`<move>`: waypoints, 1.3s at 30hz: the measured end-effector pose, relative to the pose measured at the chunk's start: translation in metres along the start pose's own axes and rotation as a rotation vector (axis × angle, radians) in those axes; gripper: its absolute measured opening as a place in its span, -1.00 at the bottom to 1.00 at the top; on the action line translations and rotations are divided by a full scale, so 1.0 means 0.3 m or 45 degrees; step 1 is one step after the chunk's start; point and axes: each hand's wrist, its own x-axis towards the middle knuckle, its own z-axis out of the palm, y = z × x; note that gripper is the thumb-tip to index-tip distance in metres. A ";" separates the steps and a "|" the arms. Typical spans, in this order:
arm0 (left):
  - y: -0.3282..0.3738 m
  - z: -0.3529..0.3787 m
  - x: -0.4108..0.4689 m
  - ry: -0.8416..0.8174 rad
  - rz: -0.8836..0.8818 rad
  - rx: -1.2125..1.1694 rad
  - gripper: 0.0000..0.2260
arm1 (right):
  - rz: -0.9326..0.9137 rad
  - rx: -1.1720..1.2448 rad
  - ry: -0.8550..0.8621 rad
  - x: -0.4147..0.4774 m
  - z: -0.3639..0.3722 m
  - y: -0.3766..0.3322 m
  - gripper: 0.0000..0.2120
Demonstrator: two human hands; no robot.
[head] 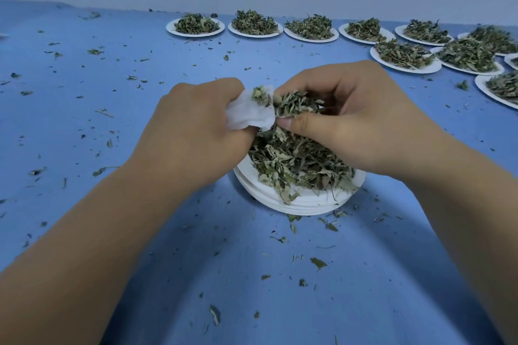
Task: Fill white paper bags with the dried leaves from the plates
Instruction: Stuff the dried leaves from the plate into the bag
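A blue table [140,232] holds rows of leaf-piled plates [195,27] and, nearer, a stack of plates [302,204] under dried leaves [297,159]. Above it, the left hand [193,134] grips a white bag [249,112], mouth open, while the right hand [350,120] pinches a clump of leaves [294,105] against that mouth.
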 end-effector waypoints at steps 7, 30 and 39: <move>0.020 -0.007 0.036 -0.072 0.103 0.228 -0.89 | 0.124 0.016 0.029 0.003 -0.007 -0.007 -0.84; 0.045 0.000 0.035 -0.064 0.255 0.110 -0.92 | 0.092 -0.114 0.163 -0.001 0.020 -0.011 -0.82; 0.035 -0.016 0.049 -0.015 0.342 0.418 -0.85 | 0.168 0.177 0.110 0.004 0.000 -0.009 -0.80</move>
